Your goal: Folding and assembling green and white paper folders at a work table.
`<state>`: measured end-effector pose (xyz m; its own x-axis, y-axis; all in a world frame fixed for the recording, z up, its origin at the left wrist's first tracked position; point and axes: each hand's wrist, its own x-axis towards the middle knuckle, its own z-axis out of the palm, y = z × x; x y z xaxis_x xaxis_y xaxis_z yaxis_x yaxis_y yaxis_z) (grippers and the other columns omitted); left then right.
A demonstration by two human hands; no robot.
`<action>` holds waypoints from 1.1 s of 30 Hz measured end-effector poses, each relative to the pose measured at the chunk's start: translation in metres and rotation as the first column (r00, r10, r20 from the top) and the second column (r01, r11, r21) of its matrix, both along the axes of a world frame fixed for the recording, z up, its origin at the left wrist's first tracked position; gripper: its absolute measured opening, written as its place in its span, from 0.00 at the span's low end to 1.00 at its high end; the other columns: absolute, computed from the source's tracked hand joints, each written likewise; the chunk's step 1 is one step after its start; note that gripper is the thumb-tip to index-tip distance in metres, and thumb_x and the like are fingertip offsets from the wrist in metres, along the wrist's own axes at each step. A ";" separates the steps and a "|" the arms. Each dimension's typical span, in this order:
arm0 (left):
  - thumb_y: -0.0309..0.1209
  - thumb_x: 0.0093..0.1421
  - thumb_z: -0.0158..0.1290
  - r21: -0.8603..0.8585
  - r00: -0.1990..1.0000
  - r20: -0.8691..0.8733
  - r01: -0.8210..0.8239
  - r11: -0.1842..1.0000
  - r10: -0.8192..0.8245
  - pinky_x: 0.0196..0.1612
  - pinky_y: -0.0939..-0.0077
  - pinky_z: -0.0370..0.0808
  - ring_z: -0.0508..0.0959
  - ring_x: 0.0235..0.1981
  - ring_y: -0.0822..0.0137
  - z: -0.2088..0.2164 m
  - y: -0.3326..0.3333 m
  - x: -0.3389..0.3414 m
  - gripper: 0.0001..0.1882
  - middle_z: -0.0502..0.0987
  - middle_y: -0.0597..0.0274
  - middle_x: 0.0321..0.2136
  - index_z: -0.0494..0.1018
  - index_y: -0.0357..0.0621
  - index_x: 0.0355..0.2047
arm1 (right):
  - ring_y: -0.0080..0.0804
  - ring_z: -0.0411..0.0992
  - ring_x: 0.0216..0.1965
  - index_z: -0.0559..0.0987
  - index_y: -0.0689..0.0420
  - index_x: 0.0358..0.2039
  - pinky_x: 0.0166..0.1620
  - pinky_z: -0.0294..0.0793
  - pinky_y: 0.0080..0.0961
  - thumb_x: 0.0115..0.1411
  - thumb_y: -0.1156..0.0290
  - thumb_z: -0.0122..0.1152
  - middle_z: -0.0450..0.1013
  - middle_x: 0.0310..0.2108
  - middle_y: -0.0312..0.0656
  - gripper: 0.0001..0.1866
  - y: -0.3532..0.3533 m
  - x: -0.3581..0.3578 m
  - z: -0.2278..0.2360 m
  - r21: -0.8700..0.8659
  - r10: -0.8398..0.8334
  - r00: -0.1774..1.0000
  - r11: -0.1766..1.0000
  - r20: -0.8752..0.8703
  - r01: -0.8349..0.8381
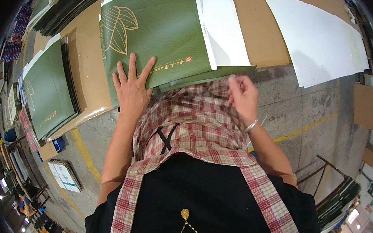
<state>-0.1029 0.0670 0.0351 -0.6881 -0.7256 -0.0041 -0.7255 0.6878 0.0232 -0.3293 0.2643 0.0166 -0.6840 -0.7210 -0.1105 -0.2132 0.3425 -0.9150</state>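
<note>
Wearing: a red-and-cream checked apron (193, 137) over a black shirt (206, 198), with a gold pendant (185, 213) dangling in front, closest of all.

Right hand (244, 95): up off the lap side, bracelet (251, 125) at the wrist, fingers curled in toward the thumb, right by the near edge of the green sheet (163, 30); whether they pinch anything, I cannot tell.

Left hand (133, 92): flat down, and what a spread! Fingers well apart, resting on the green sheet's near left part, gripping nothing.

Tucked strip: a second green layer (185, 81) peeks out below the near edge, slanting toward the right hand.

Printed face: the green sheet lies on the brown counter (86, 72), gold leaf outlines at its left, gold lettering along its near side, white margins showing.

White neighbours: one white sheet (229, 36) pokes out just beside the green one on the right; farther right, white sheets (321, 44) lie well apart.

Left flank: a stack of green printed sheets (49, 89) sits near the counter's left end, and beyond it rises a dark, thick pile (74, 9).
</note>
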 end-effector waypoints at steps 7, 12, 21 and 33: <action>0.22 0.51 0.57 0.131 0.955 -0.265 0.171 0.977 -0.132 0.68 0.43 0.56 0.57 0.67 0.39 -0.027 -0.004 -0.004 0.47 0.54 0.41 0.68 0.55 0.69 0.70 | 0.18 0.70 0.17 0.77 0.62 0.34 0.18 0.65 0.16 0.66 0.60 0.62 0.74 0.21 0.36 0.15 -0.019 -0.004 -0.003 -0.058 -0.126 0.816 0.980 0.564 0.192; 0.22 0.53 0.54 0.054 0.972 -0.116 0.214 0.975 -0.206 0.64 0.36 0.59 0.57 0.65 0.28 -0.004 0.012 -0.023 0.43 0.54 0.28 0.65 0.60 0.71 0.67 | 0.21 0.72 0.18 0.76 0.61 0.31 0.19 0.68 0.16 0.64 0.60 0.65 0.75 0.21 0.38 0.16 -0.023 -0.009 0.005 -0.040 -0.213 0.744 0.951 0.633 0.306; 0.28 0.50 0.62 0.037 0.992 -0.109 0.073 0.997 -0.069 0.62 0.28 0.56 0.56 0.64 0.25 -0.014 0.025 -0.055 0.42 0.53 0.33 0.66 0.62 0.72 0.65 | 0.22 0.71 0.17 0.75 0.59 0.29 0.19 0.70 0.19 0.63 0.62 0.66 0.75 0.21 0.38 0.15 -0.027 0.001 -0.011 0.035 -0.231 0.795 0.966 0.561 0.256; 0.22 0.49 0.57 0.077 0.857 -0.489 0.228 0.971 -0.162 0.61 0.22 0.53 0.58 0.65 0.31 -0.029 0.022 -0.062 0.44 0.56 0.44 0.67 0.62 0.72 0.67 | 0.38 0.72 0.38 0.73 0.65 0.58 0.37 0.75 0.31 0.59 0.82 0.56 0.72 0.43 0.53 0.24 -0.036 0.016 -0.012 -0.104 -0.099 0.824 0.993 -0.558 0.048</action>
<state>-0.1653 0.0889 0.0065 -0.7570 -0.5918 0.2770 -0.4543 0.7814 0.4278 -0.3135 0.2284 0.0049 -0.6607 -0.6554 0.3659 -0.6758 0.3072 -0.6700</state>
